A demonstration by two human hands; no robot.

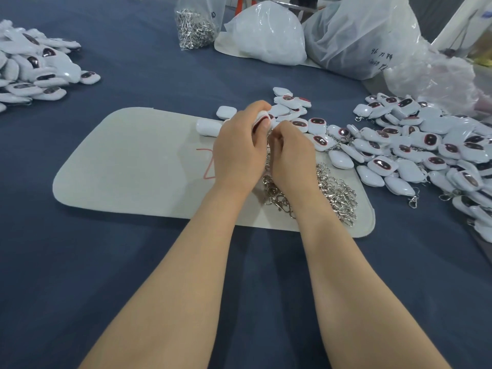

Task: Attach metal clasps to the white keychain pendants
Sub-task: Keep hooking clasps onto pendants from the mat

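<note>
A broad table covered in dark blue cloth fills nearly the whole view, and a pale grey felt mat with rounded corners, marked in red pen, lies flat on it. Crumpled translucent plastic bags slump at the far edge, one bearing black handwriting. White frame bars rise behind them under soft, even light.
</note>
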